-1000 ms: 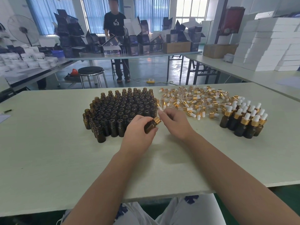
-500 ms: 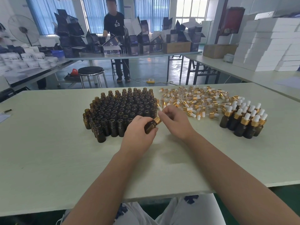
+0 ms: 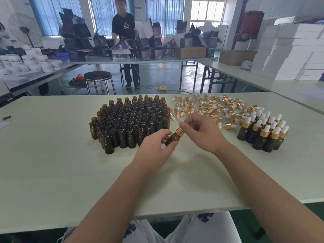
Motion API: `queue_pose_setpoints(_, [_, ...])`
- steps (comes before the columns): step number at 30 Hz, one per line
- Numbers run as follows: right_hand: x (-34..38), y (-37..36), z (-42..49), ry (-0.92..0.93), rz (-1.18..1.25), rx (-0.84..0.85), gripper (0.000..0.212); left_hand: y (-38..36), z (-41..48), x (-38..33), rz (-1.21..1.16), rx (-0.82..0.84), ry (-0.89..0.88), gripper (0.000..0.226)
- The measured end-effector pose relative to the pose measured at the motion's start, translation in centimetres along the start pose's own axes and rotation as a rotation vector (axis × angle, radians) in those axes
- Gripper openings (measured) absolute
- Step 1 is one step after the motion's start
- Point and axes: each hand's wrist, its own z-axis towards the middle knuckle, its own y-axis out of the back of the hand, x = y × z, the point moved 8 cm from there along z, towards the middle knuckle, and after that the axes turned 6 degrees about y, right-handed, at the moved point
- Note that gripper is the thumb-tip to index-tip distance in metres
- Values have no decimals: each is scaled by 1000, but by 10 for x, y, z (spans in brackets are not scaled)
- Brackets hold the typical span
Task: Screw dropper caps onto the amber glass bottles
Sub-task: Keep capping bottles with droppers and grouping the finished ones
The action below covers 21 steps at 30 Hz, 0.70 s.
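Above the bench's [image 3: 52, 155] middle, the tilted amber bottle [image 3: 172, 139] is gripped by the left hand [image 3: 156, 148]. The right hand's [image 3: 201, 133] fingers [image 3: 183, 126] are clamped on its gold dropper cap [image 3: 180, 132]. At that tilt the cap may cross-thread, or the bottle may slip into the open bottles [image 3: 133, 120] just behind. Loose caps [image 3: 210, 107] and capped bottles [image 3: 263, 132] lie toward the right edge. The room around is stacked with boxes [image 3: 289, 50].

Bright window backlight, soft shadows, wide-angle distortion
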Motion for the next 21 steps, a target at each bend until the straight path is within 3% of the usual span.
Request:
queue_pose_setpoints(4, [1, 20, -8, 2, -230, 162, 19, -9, 0, 4, 123, 95, 31, 40])
queue_pose_setpoints(11, [-7, 69, -21, 1, -547, 341, 17, -14, -1, 5, 201, 141, 27, 38])
queue_pose_setpoints(21, [-51, 138, -19, -105, -934, 277, 19, -15, -1, 4, 241, 152, -2, 31])
